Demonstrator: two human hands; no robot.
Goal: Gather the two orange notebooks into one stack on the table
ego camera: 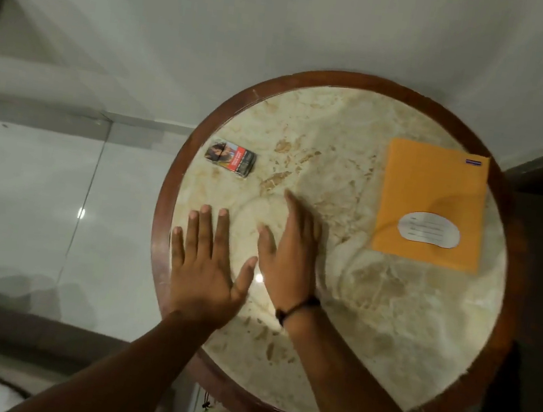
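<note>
Here one orange notebook (431, 202) shows on the table (317, 315); both hands (207, 266) (291, 253) spread, empty.

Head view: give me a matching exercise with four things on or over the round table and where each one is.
Things:
1. orange notebook
2. small printed pack
3. left hand
4. right hand

Places:
A. far left part of the table
B. empty, palm down, fingers spread, by the near-left rim
C. right side of the table, lying flat
D. empty, tilted on edge, near the middle

Pairs: 1-C, 2-A, 3-B, 4-D
</note>
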